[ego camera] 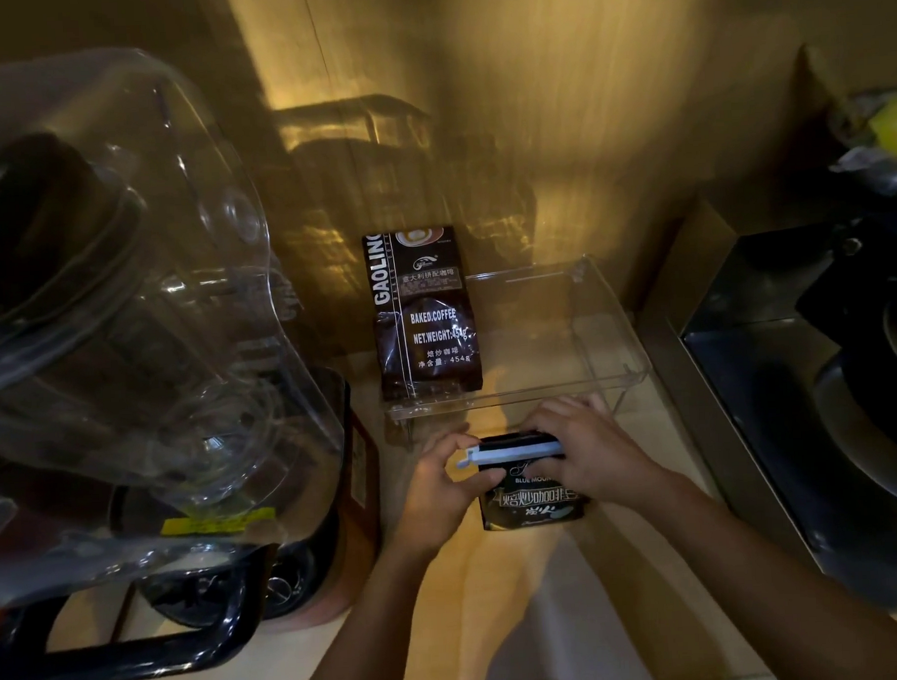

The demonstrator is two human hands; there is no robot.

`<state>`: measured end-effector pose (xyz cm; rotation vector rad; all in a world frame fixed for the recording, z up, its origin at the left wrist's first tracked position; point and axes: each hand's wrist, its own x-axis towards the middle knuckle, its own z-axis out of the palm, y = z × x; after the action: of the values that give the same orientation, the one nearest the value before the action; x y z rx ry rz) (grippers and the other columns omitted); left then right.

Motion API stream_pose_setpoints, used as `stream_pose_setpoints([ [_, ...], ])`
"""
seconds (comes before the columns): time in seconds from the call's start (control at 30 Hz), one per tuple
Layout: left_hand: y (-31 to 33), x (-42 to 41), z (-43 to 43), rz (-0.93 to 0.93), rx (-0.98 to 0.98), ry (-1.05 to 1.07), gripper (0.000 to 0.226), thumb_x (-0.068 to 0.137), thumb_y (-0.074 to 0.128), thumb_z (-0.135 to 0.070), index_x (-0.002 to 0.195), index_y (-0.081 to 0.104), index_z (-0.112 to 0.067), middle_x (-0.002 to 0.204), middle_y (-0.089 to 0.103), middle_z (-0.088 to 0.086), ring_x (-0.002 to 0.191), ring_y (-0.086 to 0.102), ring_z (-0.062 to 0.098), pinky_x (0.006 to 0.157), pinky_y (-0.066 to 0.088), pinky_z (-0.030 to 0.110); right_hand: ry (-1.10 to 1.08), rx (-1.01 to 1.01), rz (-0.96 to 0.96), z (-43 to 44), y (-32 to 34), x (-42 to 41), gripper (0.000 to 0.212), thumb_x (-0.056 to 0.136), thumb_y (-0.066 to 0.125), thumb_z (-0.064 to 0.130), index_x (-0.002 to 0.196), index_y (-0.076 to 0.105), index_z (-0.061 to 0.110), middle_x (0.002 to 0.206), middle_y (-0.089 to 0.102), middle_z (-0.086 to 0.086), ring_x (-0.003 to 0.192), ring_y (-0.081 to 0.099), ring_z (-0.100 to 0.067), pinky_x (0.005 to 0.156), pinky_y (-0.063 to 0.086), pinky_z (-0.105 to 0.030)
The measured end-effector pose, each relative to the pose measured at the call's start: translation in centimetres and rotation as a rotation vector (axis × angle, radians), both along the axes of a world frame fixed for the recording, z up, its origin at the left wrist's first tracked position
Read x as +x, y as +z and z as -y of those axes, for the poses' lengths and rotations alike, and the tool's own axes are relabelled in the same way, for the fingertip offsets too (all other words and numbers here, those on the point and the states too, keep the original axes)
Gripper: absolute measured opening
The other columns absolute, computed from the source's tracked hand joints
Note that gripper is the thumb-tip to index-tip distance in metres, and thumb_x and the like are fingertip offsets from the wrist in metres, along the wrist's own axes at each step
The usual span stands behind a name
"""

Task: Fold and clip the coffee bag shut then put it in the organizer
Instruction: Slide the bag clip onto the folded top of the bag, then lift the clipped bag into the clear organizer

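Both hands are on the small black coffee bag (533, 498), which stands on the light counter (498, 594) just in front of the clear plastic organizer (564, 334). The left hand (442, 489) is curled around the left side of the bag, the thumb pressing near the end of the clip (513, 452) and the fingers bent against the bag's front. The right hand (590, 452) lies over the right part of the folded top, its fingers closed down on the bag and on the right end of the clip. The clip is a long pale bar, lying across the folded top edge of the bag; its left end sticks out a little past the bag. Whether the clip is fully snapped, I cannot tell from here.

On the small bag I can read "BLUE MOUN", then the right hand covers the rest. Below there are large Chinese characters, partly hidden too.

Inside the organizer, at its left side, stands a second coffee bag (425, 315), taller and dark brown. Along its left edge the letters "GAOLIN" run vertically, cut off at the top. On the front it says "BAKED.COFFEE" and "NET.WEIGHT:454g", with Chinese lines above and below, the lowest one ending in "454g". The right part of the organizer holds nothing else.

To the left of the hands there is a blender (126, 302) with a large clear jug and a yellow label which is too blurred to read.
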<state>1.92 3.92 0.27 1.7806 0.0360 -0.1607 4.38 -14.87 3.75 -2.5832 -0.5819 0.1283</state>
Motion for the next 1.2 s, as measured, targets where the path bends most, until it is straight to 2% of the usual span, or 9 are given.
stream_pose_setpoints([
  [0.13,-0.8,0.0,-0.1,-0.175,-0.185,-0.080,0.037,0.069,0.076,-0.003,0.099,0.060,-0.019,0.110,0.061,0.011,0.109,0.054,0.029,0.082,0.052,0.039,-0.085,0.206,-0.331,2.3,0.9,0.4,0.041,0.068,0.076,0.015,0.105,0.059,0.016,0.105,0.060,-0.001,0.100,0.054,-0.018,0.086,0.042,-0.032],
  [0.3,-2.2,0.1,0.2,-0.276,-0.231,-0.132,0.062,0.061,0.082,-0.011,0.110,0.053,-0.035,0.119,0.058,0.007,0.109,0.054,0.023,0.082,0.053,0.033,-0.328,0.661,-0.598,4.1,-1.3,-0.9,0.058,0.066,0.076,0.000,0.117,0.052,0.014,0.118,0.055,-0.008,0.100,0.057,-0.016,0.076,0.051,-0.018],
  [0.37,-2.8,0.0,0.3,-0.296,-0.215,-0.168,0.071,0.062,0.082,-0.010,0.118,0.046,-0.032,0.121,0.056,0.003,0.110,0.054,0.014,0.079,0.053,0.026,-0.343,0.756,-0.681,4.1,-2.9,-1.9,0.073,0.064,0.075,-0.006,0.126,0.043,0.016,0.120,0.053,-0.007,0.106,0.056,-0.018,0.083,0.051,-0.027],
  [0.5,-4.2,-1.0,1.1,-0.315,-0.090,-0.255,0.070,0.064,0.075,0.007,0.115,0.042,-0.028,0.108,0.056,-0.012,0.091,0.057,-0.007,0.062,0.050,0.008,-0.303,0.868,-0.747,2.7,-6.1,-3.6,0.089,0.056,0.069,-0.024,0.129,0.029,0.007,0.114,0.056,-0.010,0.093,0.064,-0.010,0.068,0.055,-0.022],
  [0.6,-5.3,-1.3,1.8,-0.315,-0.139,-0.179,0.076,0.061,0.063,0.029,0.124,0.035,-0.005,0.112,0.055,0.007,0.098,0.057,0.014,0.067,0.055,0.019,-0.268,0.973,-0.731,1.5,-7.6,-3.9,0.077,0.056,0.056,-0.032,0.124,0.032,-0.003,0.109,0.065,-0.010,0.093,0.064,-0.015,0.068,0.055,-0.024],
  [0.67,-5.2,-1.3,2.3,-0.297,-0.117,-0.111,0.074,0.060,0.067,0.025,0.123,0.039,-0.003,0.120,0.055,0.017,0.109,0.053,0.029,0.084,0.054,0.038,-0.300,0.979,-0.707,1.2,-8.0,-3.8,0.062,0.061,0.049,-0.036,0.114,0.039,-0.004,0.087,0.074,0.003,0.081,0.067,-0.008,0.062,0.054,-0.017],
  [0.87,-4.6,-1.8,1.9,-0.215,0.122,-0.079,0.070,0.059,0.080,-0.002,0.119,0.048,-0.020,0.117,0.062,0.001,0.109,0.055,0.018,0.092,0.047,0.040,-0.337,0.671,-0.499,1.8,-7.9,-3.2,0.034,0.077,0.049,-0.019,0.106,0.058,-0.004,0.078,0.073,0.004,0.073,0.067,-0.008,0.055,0.054,-0.018],
  [1.03,-1.2,-0.6,2.1,-0.135,0.101,-0.057,0.071,0.055,0.082,0.001,0.116,0.051,-0.016,0.114,0.063,0.003,0.106,0.057,0.017,0.087,0.050,0.033,-0.408,0.754,-0.544,3.1,-4.7,-2.4,0.062,0.055,0.074,-0.018,0.103,0.056,0.017,0.105,0.064,-0.009,0.084,0.067,-0.009,0.064,0.058,-0.029],
  [1.2,3.9,1.2,2.1,0.004,0.135,-0.100,0.071,0.054,0.085,-0.007,0.115,0.051,-0.018,0.112,0.065,0.000,0.105,0.059,0.015,0.087,0.050,0.032,-0.258,0.600,-0.395,4.0,2.2,-1.0,0.068,0.051,0.085,0.002,0.099,0.054,0.038,0.097,0.067,0.026,0.097,0.059,0.006,0.078,0.049,-0.012],
])
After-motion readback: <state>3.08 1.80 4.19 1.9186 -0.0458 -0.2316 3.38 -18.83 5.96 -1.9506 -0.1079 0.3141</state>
